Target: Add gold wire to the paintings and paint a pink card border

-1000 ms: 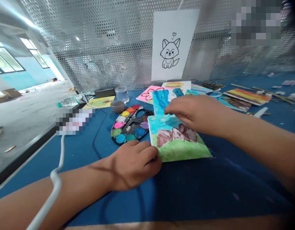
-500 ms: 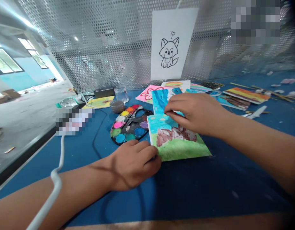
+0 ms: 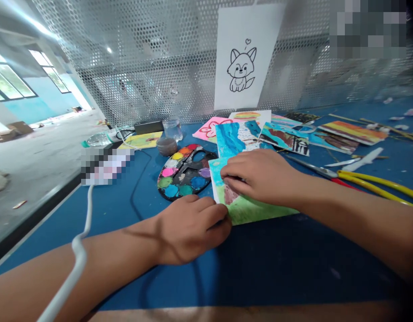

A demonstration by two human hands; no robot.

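A small painting (image 3: 266, 212) with blue sky, brown shapes and green ground lies on the blue table. At its lower left corner my left hand (image 3: 196, 230) is closed, gripping the edge between thumb and curled fingers. My right hand (image 3: 260, 176) hovers over or rests on the painting's upper part, covering much of the brown. Its fingers are pinched together; whatever they hold, if anything, is hidden. Just left of the painting lies a paint palette (image 3: 184, 176) with several colours in its wells. Behind the painting is another blue and white picture (image 3: 230, 138).
Several more paintings (image 3: 285, 137) are spread at the back. Yellow-handled pliers (image 3: 370, 179) and a white plastic knife (image 3: 367, 158) lie right. Cups of murky (image 3: 167, 146) and clear water (image 3: 173, 129) stand behind the palette. A fox drawing (image 3: 241, 71) hangs on the perforated metal panel (image 3: 179, 58).
My right hand has moved down and slightly left across the painting, uncovering the pictures and pliers behind it. My left hand keeps its place at the corner. The view has shifted slightly.
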